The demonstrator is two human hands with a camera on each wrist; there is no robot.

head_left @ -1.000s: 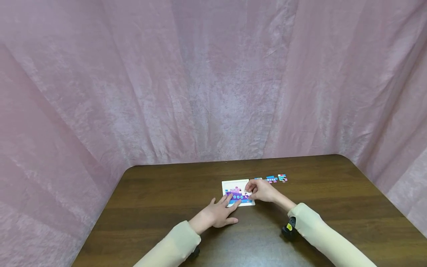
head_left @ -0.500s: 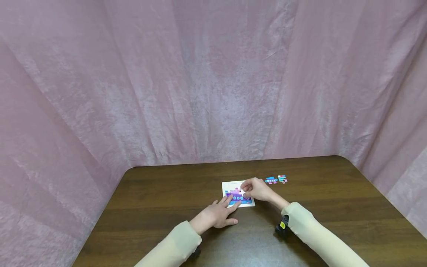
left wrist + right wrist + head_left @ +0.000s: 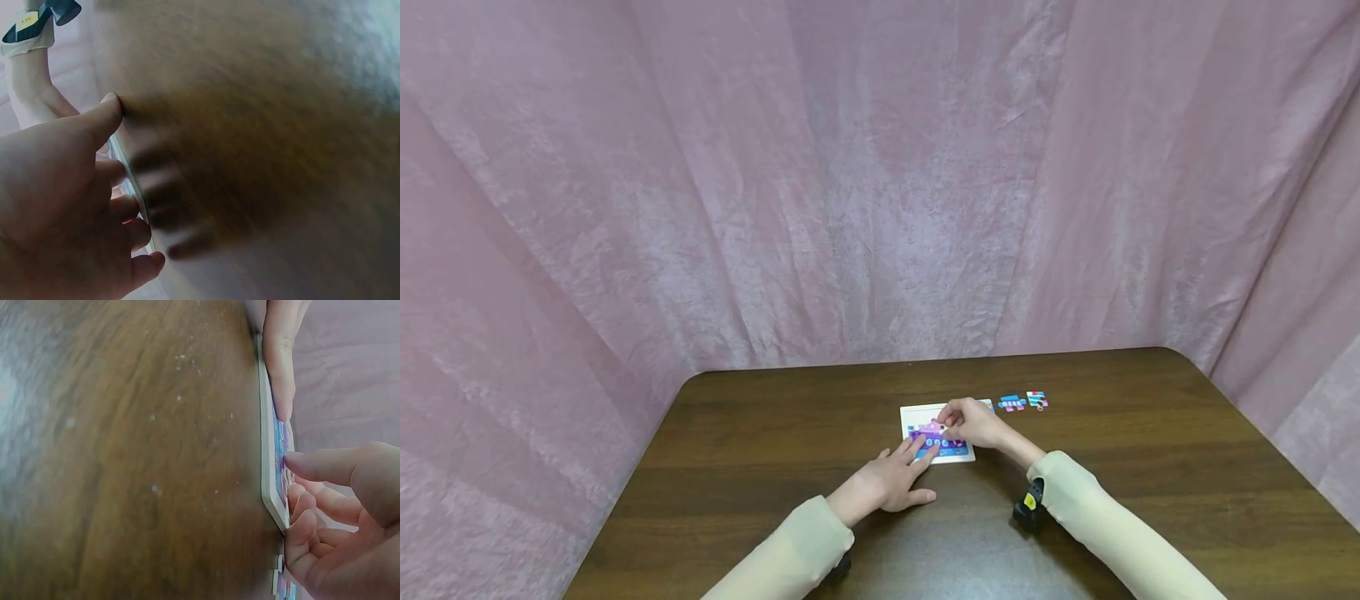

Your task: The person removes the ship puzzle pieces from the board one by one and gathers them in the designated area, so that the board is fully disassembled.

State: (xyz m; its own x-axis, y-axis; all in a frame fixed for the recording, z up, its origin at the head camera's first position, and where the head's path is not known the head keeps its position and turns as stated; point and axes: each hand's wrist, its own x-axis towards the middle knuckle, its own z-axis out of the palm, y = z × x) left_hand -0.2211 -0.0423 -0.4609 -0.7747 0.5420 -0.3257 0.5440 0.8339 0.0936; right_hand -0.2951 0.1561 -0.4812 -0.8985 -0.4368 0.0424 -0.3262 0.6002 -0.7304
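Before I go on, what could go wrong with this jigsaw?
The left hand rests on the near edge of the jigsaw tray; if it lifts, the tray might slide. The right hand, at the placed purple pieces, could nudge one loose. It might also brush the nearby loose pieces.

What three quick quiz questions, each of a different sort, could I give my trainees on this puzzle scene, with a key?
1. Multiple choice: which hand has its fingers spread over the near edge of the puzzle? A: the right. B: the left. C: neither.
2. True or false: seen from the head camera, a loose piece lies on the table to the right of the puzzle.
3. Fill the gap: behind the table hangs a ____ curtain.

Key:
1. B, the left hand.
2. True.
3. Pink.
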